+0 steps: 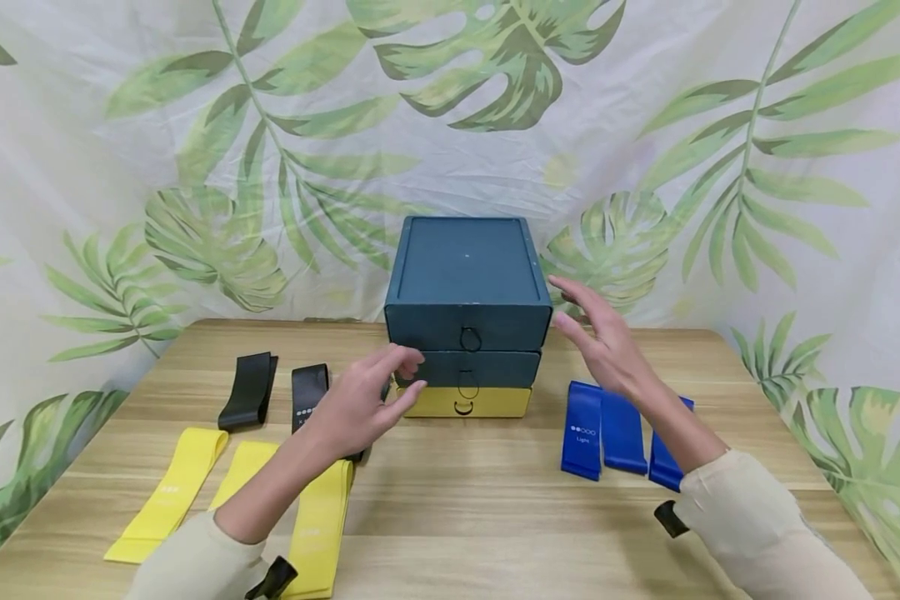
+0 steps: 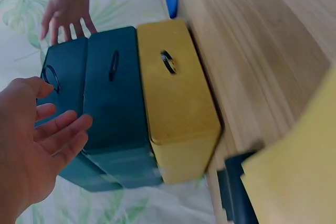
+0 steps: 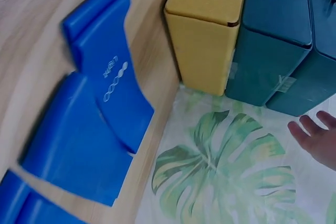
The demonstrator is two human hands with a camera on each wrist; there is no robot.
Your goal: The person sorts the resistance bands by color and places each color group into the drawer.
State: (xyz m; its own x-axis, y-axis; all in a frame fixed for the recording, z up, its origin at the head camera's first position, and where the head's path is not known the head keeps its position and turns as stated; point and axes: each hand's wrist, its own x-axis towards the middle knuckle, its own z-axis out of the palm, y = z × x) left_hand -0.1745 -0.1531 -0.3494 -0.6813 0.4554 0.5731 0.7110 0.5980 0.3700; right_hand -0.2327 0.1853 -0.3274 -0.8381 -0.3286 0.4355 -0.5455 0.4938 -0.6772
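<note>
A three-tier stack of drawer boxes stands at the back of the table: two dark teal drawers (image 1: pixel 468 267) over a yellow drawer (image 1: pixel 506 402), each with a black loop pull. My left hand (image 1: pixel 360 400) hovers in front of the stack's left side, fingers loosely bent and holding nothing; in the left wrist view it is near the top drawer's loop (image 2: pixel 51 78). Beside the stack's upper right side is my right hand (image 1: pixel 603 337), fingers extended and holding nothing. In the right wrist view its fingertips (image 3: pixel 299 132) appear close to the teal side; whether they touch it I cannot tell.
Blue resistance bands (image 1: pixel 622 432) lie folded on the right of the wooden table (image 1: pixel 450 517). On the left are black bands (image 1: pixel 247 390) and, nearer me, yellow bands (image 1: pixel 168 492), partly behind my left arm. A leaf-print cloth (image 1: pixel 330 167) hangs behind the table.
</note>
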